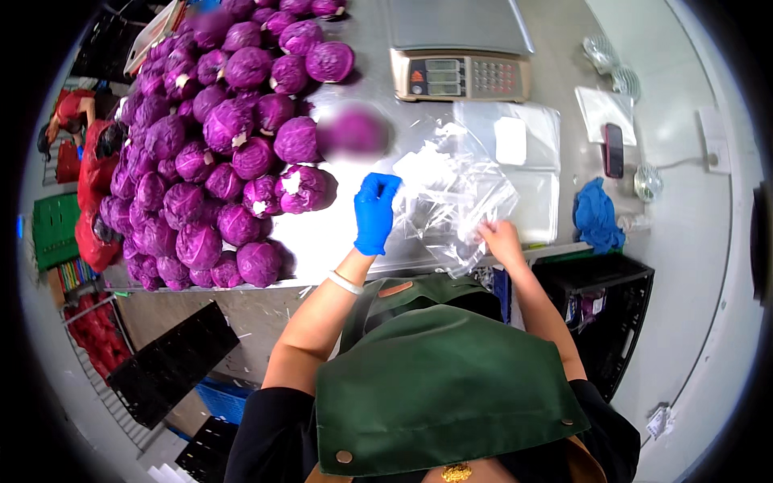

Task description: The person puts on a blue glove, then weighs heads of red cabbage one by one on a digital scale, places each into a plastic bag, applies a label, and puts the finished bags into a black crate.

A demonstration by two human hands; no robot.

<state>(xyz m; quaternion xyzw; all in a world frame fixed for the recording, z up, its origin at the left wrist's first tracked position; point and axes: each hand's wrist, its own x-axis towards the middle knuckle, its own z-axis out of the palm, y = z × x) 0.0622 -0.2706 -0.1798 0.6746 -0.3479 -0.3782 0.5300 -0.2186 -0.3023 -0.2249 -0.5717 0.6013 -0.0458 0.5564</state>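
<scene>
My left hand (375, 211), in a blue glove, is raised over the steel table (338, 233) with its fingers pinching the edge of a clear plastic bag (451, 197). The bare right hand (499, 239) grips the bag's lower right side near the table's front edge. The bag is crumpled and spread between both hands. Left of the gloved hand lies a big heap of red cabbages (217, 145). One cabbage (306, 189) lies closest to the gloved hand.
A weighing scale (459, 48) stands at the back of the table. A stack of clear bags (515, 153) lies right of it, then a blue cloth (597, 216) and a phone (614, 150). Black crates (604, 314) sit on the floor to the right and lower left.
</scene>
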